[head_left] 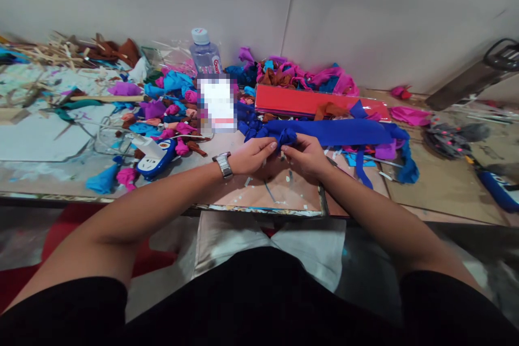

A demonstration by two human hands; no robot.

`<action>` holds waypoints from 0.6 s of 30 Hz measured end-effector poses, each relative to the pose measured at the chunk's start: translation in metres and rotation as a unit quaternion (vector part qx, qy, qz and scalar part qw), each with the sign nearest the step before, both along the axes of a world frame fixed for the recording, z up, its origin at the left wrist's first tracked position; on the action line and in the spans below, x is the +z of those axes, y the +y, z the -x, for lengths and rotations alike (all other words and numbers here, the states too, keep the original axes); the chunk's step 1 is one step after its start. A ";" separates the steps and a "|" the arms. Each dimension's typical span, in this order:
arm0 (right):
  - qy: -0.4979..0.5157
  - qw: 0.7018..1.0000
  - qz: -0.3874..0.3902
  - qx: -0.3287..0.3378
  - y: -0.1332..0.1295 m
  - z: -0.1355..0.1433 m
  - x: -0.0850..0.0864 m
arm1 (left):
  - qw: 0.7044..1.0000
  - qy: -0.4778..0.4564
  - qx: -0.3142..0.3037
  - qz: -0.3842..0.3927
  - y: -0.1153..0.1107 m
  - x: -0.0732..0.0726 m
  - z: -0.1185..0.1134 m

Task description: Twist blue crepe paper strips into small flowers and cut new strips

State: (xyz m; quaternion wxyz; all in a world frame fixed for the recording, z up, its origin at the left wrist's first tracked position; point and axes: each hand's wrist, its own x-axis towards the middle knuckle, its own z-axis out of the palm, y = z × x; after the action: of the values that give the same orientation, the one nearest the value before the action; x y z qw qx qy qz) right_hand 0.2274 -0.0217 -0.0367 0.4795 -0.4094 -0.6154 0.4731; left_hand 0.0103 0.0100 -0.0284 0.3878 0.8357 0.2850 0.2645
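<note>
Between my two hands is a crumpled piece of dark blue material [287,136], rolled or folded like a small flower. My left hand [253,155], with a metal watch on the wrist, pinches its left side between thumb and fingers. My right hand [307,155] grips its right side, thumb at the front, other fingers partly hidden behind. A long flat blue strip [344,131] stretches to the right just behind my hands. More bunched blue pieces [251,128] lie directly left of the held piece.
Behind stand a bottle [206,54] and a blurred-out upright rectangle [219,102]. A red packet [312,101] lies at the back. Colourful crumpled pieces and a blue power strip [156,159] are at left, cardboard [433,194] at right. The table's front edge is near my forearms.
</note>
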 end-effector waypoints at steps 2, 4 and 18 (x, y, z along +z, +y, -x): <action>-0.007 1.000 -0.009 0.000 -0.001 0.002 0.001 | 1.000 -0.007 0.005 -0.005 0.001 -0.001 -0.001; -0.016 1.000 -0.016 -0.006 -0.003 0.004 0.002 | 1.000 -0.010 0.003 -0.011 0.002 -0.002 -0.001; -0.062 0.996 -0.029 -0.059 -0.004 0.005 0.000 | 1.000 -0.016 0.002 0.001 0.002 -0.007 -0.003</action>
State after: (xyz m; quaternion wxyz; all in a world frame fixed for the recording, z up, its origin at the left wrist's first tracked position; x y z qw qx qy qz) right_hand 0.2225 -0.0256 -0.0365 0.4792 -0.4597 -0.6320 0.3995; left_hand 0.0134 0.0122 -0.0355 0.3924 0.8307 0.2803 0.2782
